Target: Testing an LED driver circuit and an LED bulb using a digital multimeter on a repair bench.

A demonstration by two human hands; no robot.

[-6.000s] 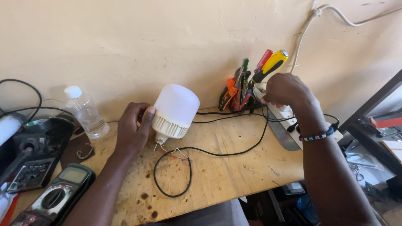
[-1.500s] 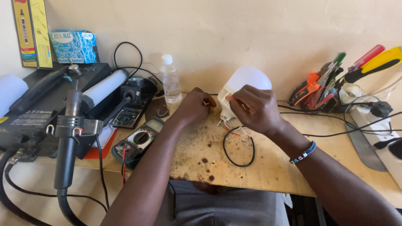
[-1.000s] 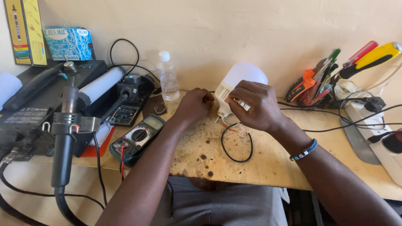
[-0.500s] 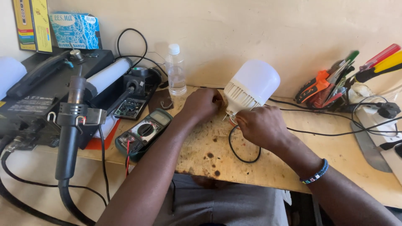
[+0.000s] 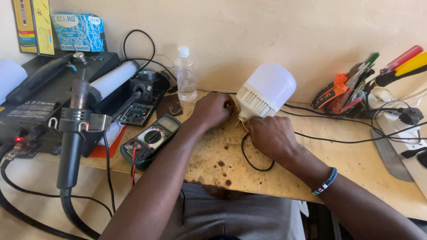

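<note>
- Frankly, my fingertips are hidden: my left hand (image 5: pixel 213 111) curls against the ribbed base of the white bulb (image 5: pixel 267 91), my right hand (image 5: pixel 271 135) bunches just below it, and I cannot tell what either one pinches.
- One bulb sits tilted at centre frame, its dome toward the upper right; its base end is covered by my hands.
- One black wire (image 5: pixel 253 162) loops on the stained wooden bench (image 5: pixel 356 173) under my right hand; where it ends is hidden.
- One multimeter (image 5: pixel 151 142) lies left of centre, near my left forearm.
- One clear plastic bottle (image 5: pixel 185 75) stands by the wall.
- One hot-air tool (image 5: pixel 73 133) hangs at the left, its hose cut off by the bottom edge.
- At the upper right, a cluster of hand tools (image 5: pixel 356 86) overlaps too much to count.
</note>
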